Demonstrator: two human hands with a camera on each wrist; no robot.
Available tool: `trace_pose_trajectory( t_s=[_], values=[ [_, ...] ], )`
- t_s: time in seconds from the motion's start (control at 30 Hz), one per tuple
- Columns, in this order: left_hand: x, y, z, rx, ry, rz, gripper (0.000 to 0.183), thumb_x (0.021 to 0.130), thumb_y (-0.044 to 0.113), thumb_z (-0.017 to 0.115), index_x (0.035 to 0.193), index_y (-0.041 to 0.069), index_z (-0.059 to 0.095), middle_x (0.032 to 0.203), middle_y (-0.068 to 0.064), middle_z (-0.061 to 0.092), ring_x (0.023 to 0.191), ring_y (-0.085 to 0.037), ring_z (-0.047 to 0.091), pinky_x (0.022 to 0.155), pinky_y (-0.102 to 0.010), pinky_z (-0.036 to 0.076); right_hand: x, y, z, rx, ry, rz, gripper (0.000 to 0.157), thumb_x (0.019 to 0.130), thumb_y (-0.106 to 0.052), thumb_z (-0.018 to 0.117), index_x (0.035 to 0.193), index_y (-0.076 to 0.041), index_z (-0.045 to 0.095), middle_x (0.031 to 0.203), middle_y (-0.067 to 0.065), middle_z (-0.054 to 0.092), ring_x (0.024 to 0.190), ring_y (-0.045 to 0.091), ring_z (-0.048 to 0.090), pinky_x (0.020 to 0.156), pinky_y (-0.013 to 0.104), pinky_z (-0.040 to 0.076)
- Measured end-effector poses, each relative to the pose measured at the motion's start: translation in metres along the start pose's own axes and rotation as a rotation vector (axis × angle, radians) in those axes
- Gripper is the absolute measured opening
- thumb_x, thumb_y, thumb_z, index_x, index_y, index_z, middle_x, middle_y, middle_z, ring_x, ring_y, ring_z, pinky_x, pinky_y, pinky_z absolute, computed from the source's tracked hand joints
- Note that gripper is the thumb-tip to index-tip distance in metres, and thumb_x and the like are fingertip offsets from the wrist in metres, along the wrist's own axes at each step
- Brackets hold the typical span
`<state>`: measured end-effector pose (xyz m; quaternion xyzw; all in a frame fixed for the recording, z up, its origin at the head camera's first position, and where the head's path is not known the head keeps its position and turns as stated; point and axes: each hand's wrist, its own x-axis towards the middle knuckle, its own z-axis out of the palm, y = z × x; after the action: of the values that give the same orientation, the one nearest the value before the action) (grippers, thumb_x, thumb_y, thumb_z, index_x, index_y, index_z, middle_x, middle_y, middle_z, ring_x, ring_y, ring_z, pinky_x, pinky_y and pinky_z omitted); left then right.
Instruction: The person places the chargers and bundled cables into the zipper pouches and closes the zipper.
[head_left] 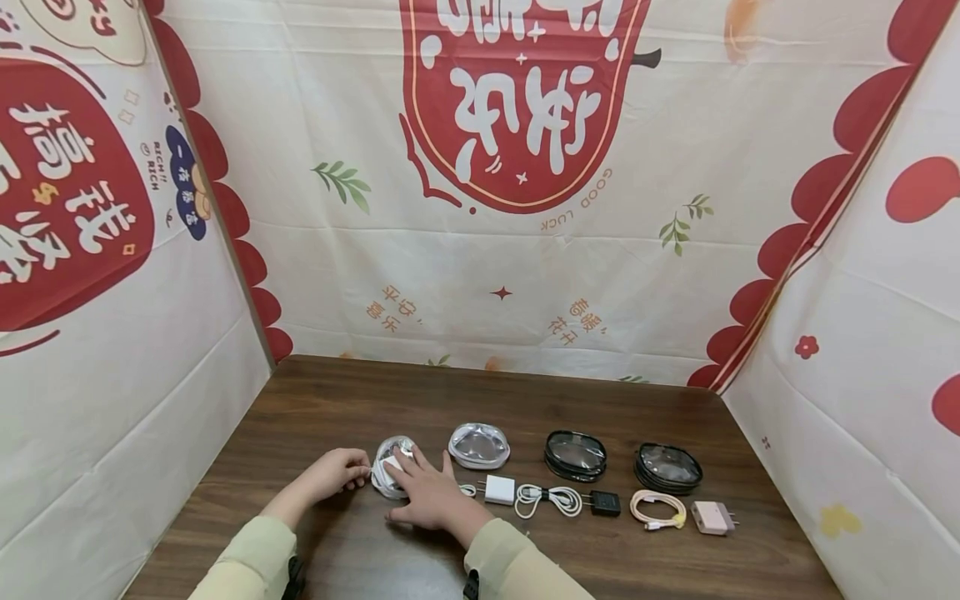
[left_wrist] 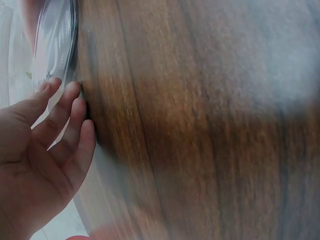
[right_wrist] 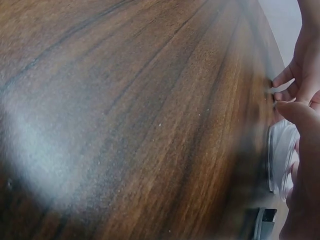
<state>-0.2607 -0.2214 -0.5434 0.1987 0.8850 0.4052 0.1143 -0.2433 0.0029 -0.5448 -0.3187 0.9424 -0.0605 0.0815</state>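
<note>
A clear oval zip pouch with a white rim (head_left: 381, 483) lies on the table, with a white block visible at its top. My left hand (head_left: 335, 475) pinches the pouch's left edge between thumb and index finger; in the left wrist view a small metal zipper pull (left_wrist: 48, 77) shows at the thumb tip. Spread across the pouch's right side, the fingers of my right hand (head_left: 433, 493) press on it and cover part of it. From the right wrist view, the pouch's clear side (right_wrist: 281, 157) shows beneath the right hand.
To the right are another clear white-rimmed pouch (head_left: 478, 447) and two black-rimmed pouches (head_left: 575, 455). In front lie a white charger (head_left: 499, 490), a white cable (head_left: 564, 500), a black charger (head_left: 604, 503), a pink cable (head_left: 678, 518) and a pink charger (head_left: 711, 517). Printed cloth walls surround the wooden table (head_left: 360, 567).
</note>
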Motion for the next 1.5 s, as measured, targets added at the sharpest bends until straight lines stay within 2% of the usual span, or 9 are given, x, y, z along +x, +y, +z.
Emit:
trace_pose_trajectory(
  t_s=[0.17, 0.43, 0.67, 1.0, 1.2, 1.5],
  values=[
    [-0.004, 0.004, 0.0, -0.019, -0.023, 0.02, 0.013, 0.094, 0.002, 0.059, 0.082, 0.004, 0.06, 0.072, -0.005, 0.063, 0.064, -0.019, 0.056, 0.052, -0.027, 0.046, -0.001, -0.001, 0.0, 0.001, 0.015, 0.004, 0.078, 0.087, -0.065, 0.056, 0.153, -0.035, 0.029, 0.16, -0.008, 0.02, 0.147, 0.019, 0.013, 0.108, 0.068, 0.013],
    [-0.01, 0.009, 0.004, -0.07, -0.087, 0.013, 0.013, 0.096, 0.005, 0.058, 0.083, 0.003, 0.06, 0.074, -0.006, 0.063, 0.064, -0.019, 0.058, 0.051, -0.03, 0.048, -0.002, -0.001, 0.001, 0.012, 0.022, 0.006, 0.077, 0.086, -0.064, 0.057, 0.153, -0.035, 0.029, 0.159, -0.008, 0.022, 0.147, 0.019, 0.013, 0.108, 0.068, 0.011],
    [-0.009, 0.014, 0.007, -0.072, -0.128, 0.021, 0.014, 0.097, 0.008, 0.058, 0.084, 0.003, 0.061, 0.075, -0.004, 0.063, 0.064, -0.016, 0.057, 0.052, -0.03, 0.049, -0.003, 0.001, -0.001, 0.03, 0.025, 0.019, 0.078, 0.085, -0.062, 0.06, 0.152, -0.036, 0.03, 0.159, -0.008, 0.023, 0.147, 0.019, 0.014, 0.109, 0.067, 0.011],
    [-0.005, 0.013, 0.013, -0.023, -0.088, 0.036, 0.015, 0.095, 0.005, 0.06, 0.08, 0.004, 0.062, 0.072, -0.002, 0.062, 0.062, -0.017, 0.057, 0.051, -0.029, 0.048, -0.005, 0.005, 0.002, -0.054, 0.054, 0.007, 0.075, 0.087, -0.064, 0.056, 0.152, -0.035, 0.032, 0.158, -0.009, 0.025, 0.147, 0.02, 0.015, 0.11, 0.065, 0.011],
    [-0.007, 0.014, 0.012, -0.029, -0.076, 0.032, 0.014, 0.094, 0.004, 0.061, 0.08, 0.003, 0.062, 0.071, -0.003, 0.061, 0.061, -0.016, 0.056, 0.052, -0.031, 0.05, -0.01, 0.002, 0.003, -0.074, 0.061, -0.004, 0.077, 0.087, -0.066, 0.054, 0.152, -0.034, 0.031, 0.159, -0.006, 0.024, 0.147, 0.022, 0.014, 0.109, 0.067, 0.011],
    [-0.007, 0.016, 0.009, -0.019, -0.046, -0.013, 0.013, 0.093, 0.003, 0.061, 0.081, 0.002, 0.063, 0.072, -0.005, 0.062, 0.061, -0.019, 0.056, 0.052, -0.03, 0.048, -0.02, -0.009, 0.001, -0.081, 0.035, 0.036, 0.079, 0.086, -0.068, 0.054, 0.152, -0.033, 0.031, 0.16, -0.003, 0.021, 0.146, 0.025, 0.014, 0.108, 0.067, 0.017]
  ],
)
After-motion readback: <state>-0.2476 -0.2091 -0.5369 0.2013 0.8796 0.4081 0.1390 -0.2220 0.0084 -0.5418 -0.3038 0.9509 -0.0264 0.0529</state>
